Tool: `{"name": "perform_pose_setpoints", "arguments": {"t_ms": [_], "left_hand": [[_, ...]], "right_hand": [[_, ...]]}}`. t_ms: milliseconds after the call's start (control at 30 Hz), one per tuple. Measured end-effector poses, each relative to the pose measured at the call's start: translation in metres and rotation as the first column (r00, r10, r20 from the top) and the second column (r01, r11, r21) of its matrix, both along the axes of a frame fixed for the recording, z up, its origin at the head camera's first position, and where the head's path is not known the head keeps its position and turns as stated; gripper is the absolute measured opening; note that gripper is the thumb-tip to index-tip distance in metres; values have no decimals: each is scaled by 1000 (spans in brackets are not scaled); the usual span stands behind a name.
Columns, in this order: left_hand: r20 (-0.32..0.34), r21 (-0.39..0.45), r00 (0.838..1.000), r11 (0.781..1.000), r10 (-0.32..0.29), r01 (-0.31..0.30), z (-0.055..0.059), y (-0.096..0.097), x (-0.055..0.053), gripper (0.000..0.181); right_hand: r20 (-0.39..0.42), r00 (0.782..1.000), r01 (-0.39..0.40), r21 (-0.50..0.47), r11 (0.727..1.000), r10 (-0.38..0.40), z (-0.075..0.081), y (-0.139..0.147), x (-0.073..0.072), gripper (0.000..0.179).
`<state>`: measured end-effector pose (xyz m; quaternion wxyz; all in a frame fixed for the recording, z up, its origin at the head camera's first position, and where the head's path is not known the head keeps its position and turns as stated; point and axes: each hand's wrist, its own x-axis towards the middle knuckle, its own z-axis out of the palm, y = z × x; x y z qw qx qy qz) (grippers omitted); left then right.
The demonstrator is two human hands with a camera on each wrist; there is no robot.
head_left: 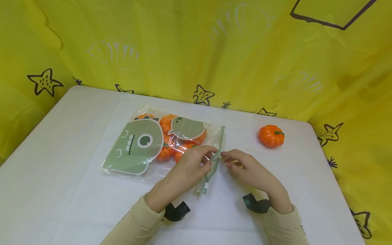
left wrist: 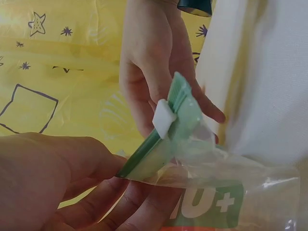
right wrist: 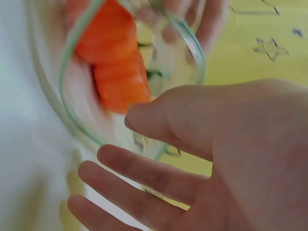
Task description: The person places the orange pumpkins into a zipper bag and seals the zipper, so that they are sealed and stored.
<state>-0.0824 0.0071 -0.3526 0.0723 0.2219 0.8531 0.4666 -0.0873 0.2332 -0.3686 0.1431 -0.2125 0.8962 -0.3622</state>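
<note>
A clear zip bag (head_left: pixel 131 146) with a green monster print lies on the table, several orange toy pumpkins (head_left: pixel 166 153) inside it. My left hand (head_left: pixel 193 160) pinches the bag's green zip edge (left wrist: pixel 139 154) between thumb and fingers. A white slider (left wrist: pixel 164 119) sits on that edge. Just right of the bag's mouth is my right hand (head_left: pixel 249 170), its fingers extended and nothing between them in the right wrist view. That view looks into the parted mouth, where orange pumpkins (right wrist: pixel 120 82) show. Whether the right fingertips touch the rim, I cannot tell.
Another orange toy pumpkin (head_left: pixel 271 136) with a green stem stands alone at the right of the white table (head_left: pixel 61 163). A yellow curtain (head_left: pixel 171 51) with starfish drawings hangs behind the table and along its sides. Dark wrist mounts (head_left: pixel 177 211) stick out beside both wrists.
</note>
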Motion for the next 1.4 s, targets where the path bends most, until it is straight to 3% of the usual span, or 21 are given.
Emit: {"name": "perform_pose_setpoints", "arguments": {"t_ms": [133,367,500,767,900,1033,1267,1400], "left_hand": [[5,-10,1000,1000,0,0,-2,0,-1,32],[18,-18,1000,1000,5,-5,-2,-1,-2,33],[23,-27,1000,1000,-3,4,-3,0,-2,32],[14,-41,1000,999,-9,10,-4,1,-3,31],[16,-40,1000,999,-9,10,-5,0,-2,30],[17,-44,1000,999,-9,10,-6,0,-2,30],[3,-49,1000,999,-8,9,-7,0,-3,29],[2,-49,1000,999,-4,4,-7,0,-3,29]], "right_hand": [[-27,998,60,4,998,-60,5,12,-2,35],[-4,998,62,-3,998,-63,10,20,-2,33],[-90,980,184,31,983,-180,13,33,-2,33],[-262,884,405,17,914,-387,18,53,-2,32],[-367,814,476,-26,879,-451,13,56,-6,29],[-406,754,554,-29,832,-517,9,58,-10,28],[-414,689,636,-48,770,-595,5,60,-17,33],[-393,672,668,-46,743,-628,5,61,-19,37]]}}
